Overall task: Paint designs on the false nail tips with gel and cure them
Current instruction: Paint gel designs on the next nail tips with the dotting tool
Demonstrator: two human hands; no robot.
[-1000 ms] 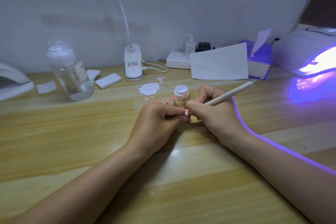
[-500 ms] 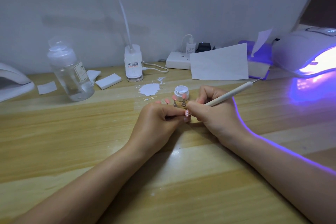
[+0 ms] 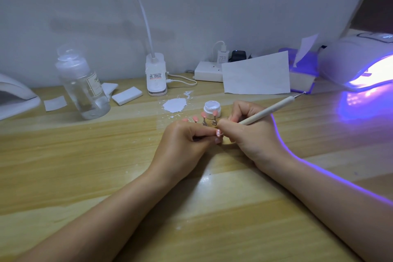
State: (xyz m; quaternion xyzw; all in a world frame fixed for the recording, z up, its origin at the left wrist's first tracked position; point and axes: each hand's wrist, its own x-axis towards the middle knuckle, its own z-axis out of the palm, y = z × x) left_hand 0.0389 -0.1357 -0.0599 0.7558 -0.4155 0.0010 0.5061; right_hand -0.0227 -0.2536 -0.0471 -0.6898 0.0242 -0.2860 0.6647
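L hand is pinching a nail tip at frame ctr; R hand is gripping a pen, its tip hidden at the nail.

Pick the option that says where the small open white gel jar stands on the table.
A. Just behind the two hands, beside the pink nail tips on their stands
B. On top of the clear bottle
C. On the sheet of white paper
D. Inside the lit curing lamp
A: the gel jar stands just beyond the left hand and right hand, next to the pink nail tips on stands.
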